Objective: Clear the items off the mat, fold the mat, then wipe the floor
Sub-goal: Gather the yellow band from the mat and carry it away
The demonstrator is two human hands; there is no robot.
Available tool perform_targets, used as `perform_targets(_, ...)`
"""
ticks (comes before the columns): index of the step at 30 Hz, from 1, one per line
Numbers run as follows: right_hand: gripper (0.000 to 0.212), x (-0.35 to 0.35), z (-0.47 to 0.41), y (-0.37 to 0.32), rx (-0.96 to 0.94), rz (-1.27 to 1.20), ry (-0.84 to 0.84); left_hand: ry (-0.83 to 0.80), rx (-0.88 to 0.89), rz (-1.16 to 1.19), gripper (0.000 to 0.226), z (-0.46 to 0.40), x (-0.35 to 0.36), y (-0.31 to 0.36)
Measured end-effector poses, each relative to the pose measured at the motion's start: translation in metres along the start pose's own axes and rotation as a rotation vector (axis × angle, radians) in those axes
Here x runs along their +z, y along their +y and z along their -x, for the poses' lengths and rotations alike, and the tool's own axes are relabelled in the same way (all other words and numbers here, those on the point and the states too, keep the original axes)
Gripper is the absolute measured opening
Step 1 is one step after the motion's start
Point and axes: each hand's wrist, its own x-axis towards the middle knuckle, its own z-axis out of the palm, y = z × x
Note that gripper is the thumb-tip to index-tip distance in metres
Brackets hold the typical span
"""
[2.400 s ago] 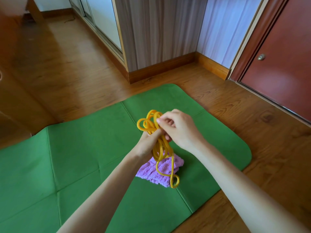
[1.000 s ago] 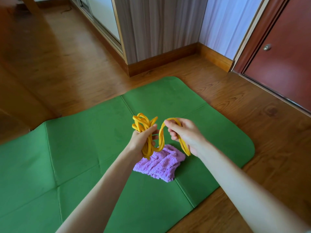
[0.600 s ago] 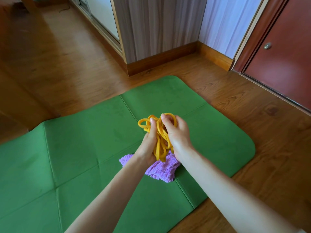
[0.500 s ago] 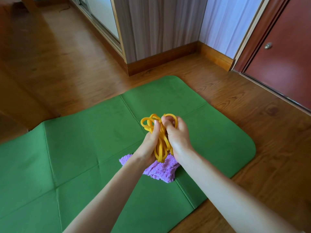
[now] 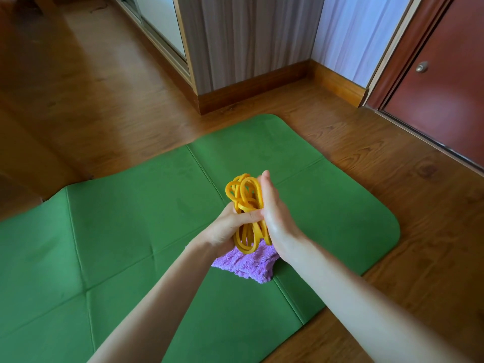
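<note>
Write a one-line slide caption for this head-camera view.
Both hands, left hand and right hand, bunch a yellow band above a purple cloth lying on the green mat.

No readable text, label or number shows anywhere.
</note>
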Motion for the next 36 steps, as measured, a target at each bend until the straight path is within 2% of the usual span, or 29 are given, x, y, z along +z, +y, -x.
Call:
perform_targets(1, 0.068, -0.002, 0.001, -0.001, -0.075, 0.133, -0.001, 0.01, 0.005, 0.033, 0.083, 0.001, 0.0, -0.002)
perform_targets(3, 0.061, -0.007, 0.001, -0.001, -0.252, 0.552, -0.009, 0.048, -0.016, 0.149, 0.072, 0.004, -0.001, -0.005)
perform_targets(4, 0.064, -0.008, 0.002, -0.001, -0.323, 0.754, -0.024, 0.066, -0.028, 0.204, 0.068, 0.006, -0.001, -0.006)
perform_targets(6, 0.084, -0.008, 0.006, 0.0, -0.433, 1.075, -0.032, 0.094, -0.049, 0.259, 0.075, 0.008, -0.003, -0.007)
perform_targets(9, 0.105, -0.001, 0.018, -0.004, -0.571, 1.296, -0.017, 0.088, -0.027, 0.266, 0.08, 0.007, -0.009, -0.013)
perform_targets(12, 0.102, 0.004, 0.021, -0.009, -0.636, 1.375, -0.076, 0.148, 0.009, 0.289, 0.071, 0.008, -0.003, -0.013)
perform_targets(15, 0.084, -0.005, 0.011, -0.024, -0.458, 1.119, -0.278, 0.101, 0.001, 0.389, 0.055, 0.007, 0.001, -0.009)
perform_targets(17, 0.061, -0.017, 0.005, -0.034, -0.344, 0.768, -0.375, 0.124, -0.005, 0.473, 0.025, 0.006, -0.002, -0.008)
perform_targets(18, 0.059, -0.024, 0.002, -0.036, -0.283, 0.578, -0.41, 0.147, 0.005, 0.535, 0.02, 0.005, -0.006, -0.009)
perform_targets(19, 0.063, -0.032, -0.001, -0.036, -0.226, 0.411, -0.44, 0.151, 0.015, 0.599, 0.024, 0.004, -0.01, -0.01)
perform_targets(21, 0.072, -0.047, -0.008, -0.031, -0.182, 0.206, -0.464, 0.17, 0.019, 0.679, 0.036, 0.005, -0.016, -0.012)
perform_targets(24, 0.065, -0.062, -0.02, -0.019, -0.107, -0.007, -0.437, 0.201, -0.024, 0.659, 0.038, 0.005, -0.018, -0.011)
perform_targets(28, 0.059, -0.074, -0.03, -0.003, 0.011, -0.263, -0.389, 0.276, -0.046, 0.675, 0.01, 0.002, -0.015, -0.006)
perform_targets(32, 0.053, -0.081, -0.036, 0.012, 0.116, -0.416, -0.314, 0.133, -0.055, 0.693, 0.042, -0.001, -0.023, -0.005)
perform_targets(34, 0.051, -0.085, -0.039, 0.016, 0.148, -0.448, -0.286, 0.147, -0.033, 0.687, 0.049, -0.004, -0.027, -0.005)
perform_targets(36, 0.043, -0.087, -0.042, 0.016, 0.171, -0.442, -0.267, 0.228, -0.025, 0.722, 0.053, -0.008, -0.028, -0.003)
